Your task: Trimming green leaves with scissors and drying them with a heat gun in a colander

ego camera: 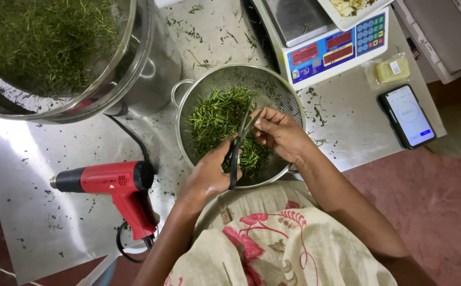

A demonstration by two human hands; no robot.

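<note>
Your left hand (209,175) grips the scissors (239,145); right fingers (265,123) pinch thin, limp green stems (217,119). Hold them lightly, near the cut.

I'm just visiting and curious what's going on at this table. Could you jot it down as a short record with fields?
Place: metal table strewn with green bits
Left hand: left hand grips black scissors, blades open
Right hand: right hand pinches green stems at the blades
Under the hands: colander with cut greens
Upper left: steel bowl of finer greens
Left: red heat gun, lying on its side
Top: scale
Right: phone, screen lit; small yellow packet
</note>
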